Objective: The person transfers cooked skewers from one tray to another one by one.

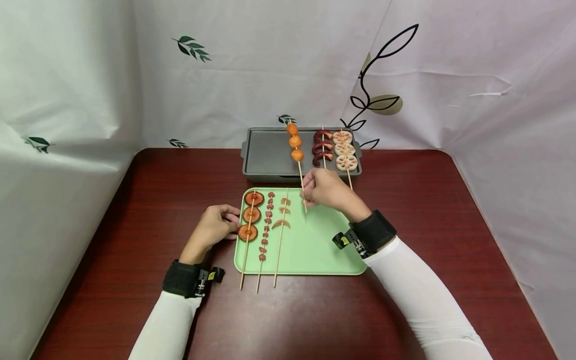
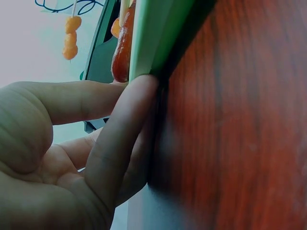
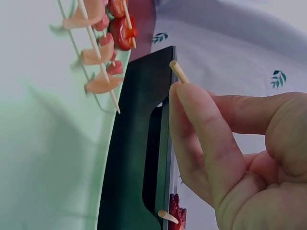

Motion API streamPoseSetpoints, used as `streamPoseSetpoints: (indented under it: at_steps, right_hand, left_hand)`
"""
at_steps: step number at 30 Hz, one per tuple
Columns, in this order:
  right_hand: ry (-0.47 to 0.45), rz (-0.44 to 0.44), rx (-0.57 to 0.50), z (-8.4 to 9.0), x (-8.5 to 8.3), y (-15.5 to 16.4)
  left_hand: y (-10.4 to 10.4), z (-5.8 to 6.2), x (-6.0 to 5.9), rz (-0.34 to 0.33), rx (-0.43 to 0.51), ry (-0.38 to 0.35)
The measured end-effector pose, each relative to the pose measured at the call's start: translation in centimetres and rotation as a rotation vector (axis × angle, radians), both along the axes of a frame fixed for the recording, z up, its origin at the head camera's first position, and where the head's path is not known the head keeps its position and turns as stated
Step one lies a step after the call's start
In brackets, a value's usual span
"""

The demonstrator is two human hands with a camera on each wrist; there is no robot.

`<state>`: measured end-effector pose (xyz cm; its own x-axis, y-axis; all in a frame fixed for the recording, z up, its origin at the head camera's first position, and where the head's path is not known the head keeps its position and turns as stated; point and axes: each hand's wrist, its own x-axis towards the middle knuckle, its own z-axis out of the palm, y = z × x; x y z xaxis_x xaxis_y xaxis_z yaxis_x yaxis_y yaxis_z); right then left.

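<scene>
My right hand pinches the bare lower stick of a skewer with three orange balls. The balls are above the dark grey grill pan, tilted slightly left at the top. At the left rim of the light green tray, my left hand grips the edge between thumb and fingers. On that tray lie a skewer of brown round slices, one of small red meat pieces and one of pale pinkish curved pieces. Their stick ends jut over the front rim.
A skewer of dark red curled pieces and one of lotus root slices lie on the pan's right side, sticks pointing toward me. Pan and tray stand on a dark red wooden table, with patterned white cloth behind.
</scene>
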<state>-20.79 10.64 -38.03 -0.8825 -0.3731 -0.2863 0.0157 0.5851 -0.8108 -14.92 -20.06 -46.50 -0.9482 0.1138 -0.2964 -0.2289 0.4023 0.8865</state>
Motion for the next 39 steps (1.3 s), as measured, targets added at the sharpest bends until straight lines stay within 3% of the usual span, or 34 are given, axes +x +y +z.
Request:
streamPoseSetpoints:
  at_steps: [14, 26, 39]
  right_hand:
    - [-0.084, 0.069, -0.114, -0.4, 3.2, -0.4]
    - [-0.077, 0.103, -0.196, -2.7, 6.5, -0.1]
    - [-0.088, 0.129, -0.202, -4.6, 8.8, 1.5]
  left_hand:
    - [0.0, -0.2, -0.1, -0.010, 0.015, -0.011]
    - [-0.1, 0.0, 0.0, 0.003, 0.025, -0.016]
    - [0.0, 0.1, 0.1, 0.005, 0.023, -0.018]
